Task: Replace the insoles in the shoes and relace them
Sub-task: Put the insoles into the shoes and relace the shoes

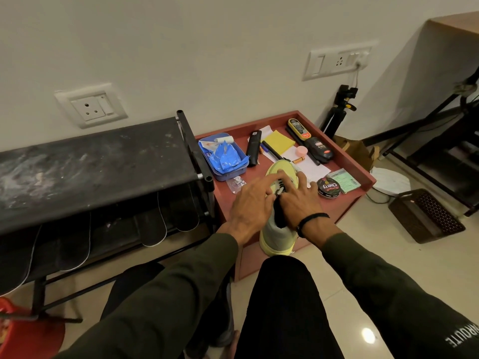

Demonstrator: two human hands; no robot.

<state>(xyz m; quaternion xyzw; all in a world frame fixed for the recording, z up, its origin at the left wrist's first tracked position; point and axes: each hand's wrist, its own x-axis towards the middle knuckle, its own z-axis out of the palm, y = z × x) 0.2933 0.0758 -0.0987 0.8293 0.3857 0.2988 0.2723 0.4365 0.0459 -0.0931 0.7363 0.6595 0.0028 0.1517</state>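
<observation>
Both hands are laid over the top of a pale yellow-green shoe (278,234) that stands with its heel toward the person at the near edge of a low red table (344,161). The left hand (251,203) is spread across the shoe's left side, its fingers stretched forward and only slightly bent, the fingertips (281,173) resting on the laced part near the toe; nothing is seen to be gripped by it. The right hand (300,200) is placed on the shoe's right side, a black band worn at the wrist, its fingers bent down over the lacing; whether a lace is pinched under them cannot be told, since the fingertips are hidden. Between the two hands dark laces (281,189) and the black opening of the shoe are seen. Dark green sleeves cover both forearms, and black trousers are seen below.

Farther back on the table a blue tray (241,156) with crumpled blue wrapping is set at the left, a black case (253,149) beside it, then a yellow pad (278,142) with pens, a small pink lid (302,151), and two bottles of shoe polish (309,141) laid end to end by the far rim. A round polish tin (328,187) is placed just right of the right hand, with a green box (343,181) beside it.

To the left a black shoe rack (90,164) is stood against the wall, and several dark insoles (153,226) are hung over its lower shelf.
</observation>
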